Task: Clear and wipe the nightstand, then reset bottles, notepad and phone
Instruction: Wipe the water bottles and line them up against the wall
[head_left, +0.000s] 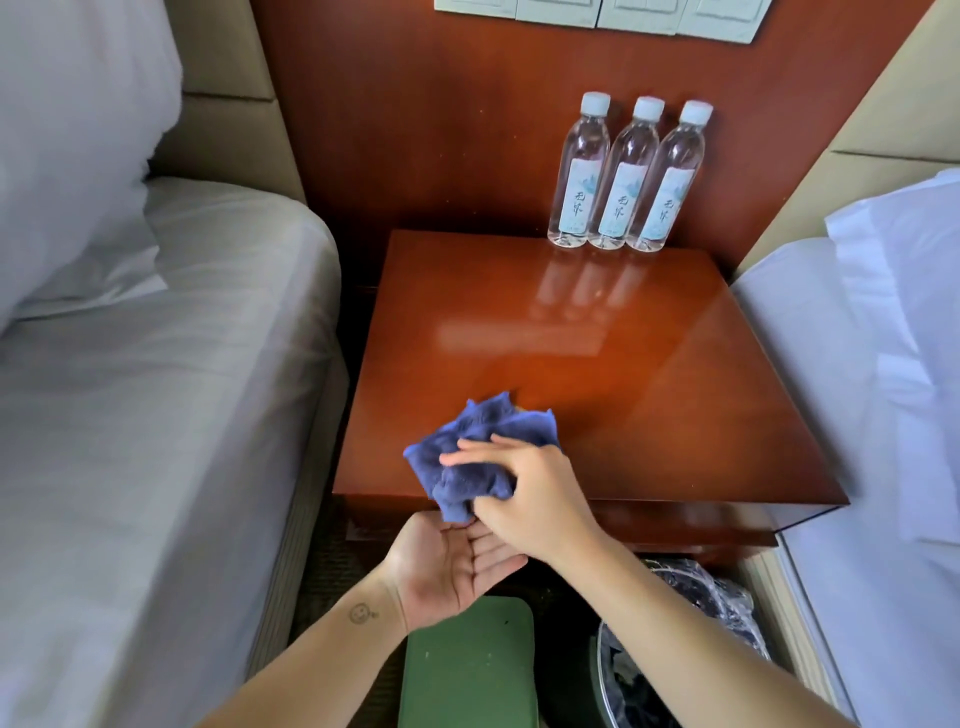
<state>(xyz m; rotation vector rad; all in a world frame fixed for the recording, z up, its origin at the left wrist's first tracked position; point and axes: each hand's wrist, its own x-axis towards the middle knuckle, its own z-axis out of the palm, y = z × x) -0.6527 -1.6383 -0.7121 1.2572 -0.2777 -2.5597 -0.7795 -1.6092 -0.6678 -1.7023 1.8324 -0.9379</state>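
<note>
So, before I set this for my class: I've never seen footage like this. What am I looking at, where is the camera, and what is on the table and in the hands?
There is no machine here: these are a person's two bare hands. The single picture comes from a wide-angle camera worn on the person's head, looking forward and down. The wooden nightstand stands between two beds. Three water bottles stand in a row at its back. The right hand holds a crumpled blue cloth at the front edge. The left hand lies open, palm up, just below that edge. A flat green object and a lined bin sit lower down, in front.
</note>
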